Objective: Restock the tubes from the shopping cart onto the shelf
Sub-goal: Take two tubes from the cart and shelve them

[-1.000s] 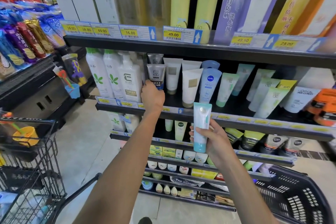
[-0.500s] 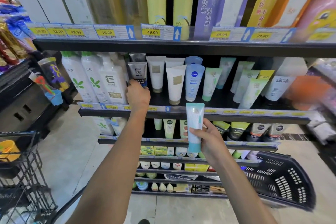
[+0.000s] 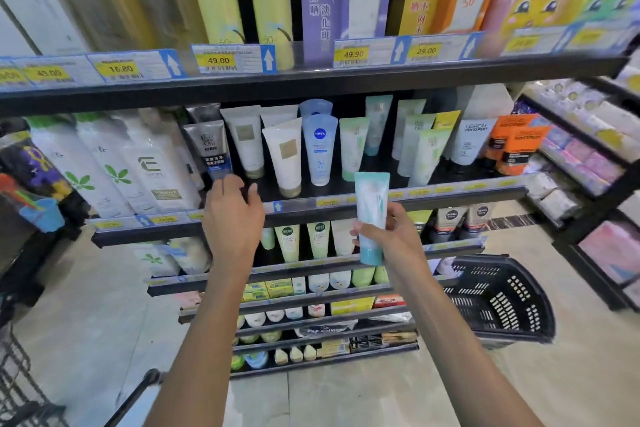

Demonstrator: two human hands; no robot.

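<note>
Teal tube (image 3: 371, 215) glossy plastic; shelf (image 3: 311, 80) matt black metal; basket (image 3: 502, 305) perforated plastic.

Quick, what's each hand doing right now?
Left hand: open, fingers loosely curled below the grey men's tube, holding nothing.
Right hand: holding the teal tube upright.

My left hand (image 3: 232, 215) is in front of the shelf (image 3: 346, 199) edge, just below the MEN tube (image 3: 209, 149), with fingers loose. To the left of this tube stand the pump bottles (image 3: 114, 170). To its right stand more tubes in rows, one behind another, among them the Nivea tube (image 3: 319, 149). My right hand (image 3: 394, 236) holds a tube (image 3: 371, 215) upright before the shelf edge, right of my left hand. A basket (image 3: 498, 302) sits on the floor at the lower right, beside the lower shelves.
</note>
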